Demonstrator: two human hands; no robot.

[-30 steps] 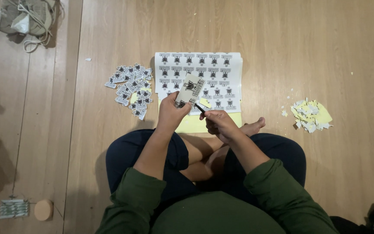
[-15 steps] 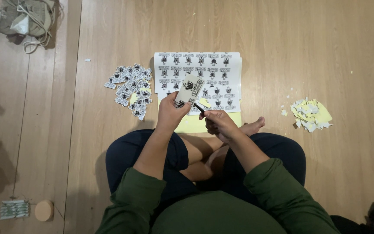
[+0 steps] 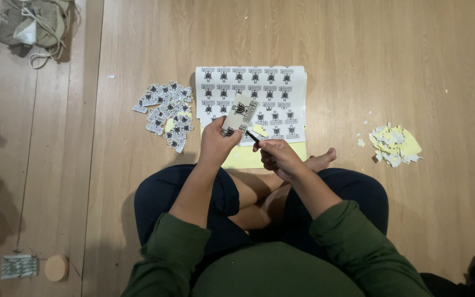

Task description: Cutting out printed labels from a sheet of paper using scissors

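Your left hand [image 3: 218, 144] has its fingers clamped on a small strip of printed stickers [image 3: 239, 114], held up just above the big sticker sheet [image 3: 251, 102] on the floor. Your right hand [image 3: 279, 158] has its fingers closed round a thin dark cutting tool [image 3: 252, 137], tip pointing up-left at the strip's lower edge; can't tell if it's scissors or a knife, too small.

Step in hand, by the look of it: trimming one sticker out of the strip. A small yellow offcut [image 3: 259, 130] sits right by the tool tip.

Left of your left-hand fingers, w/ a gap, is the pile of cut stickers [image 3: 166, 114]. Well off to the right of your right-hand fingers is the heap of yellow-and-white scraps [image 3: 396, 145]. Yellow backing paper [image 3: 248, 158] lies under both hands.

Next move prob. calls for a steady pinch on the strip, turning it w/ the left fingers so the tool tracks the print's outline w/o nicking it.
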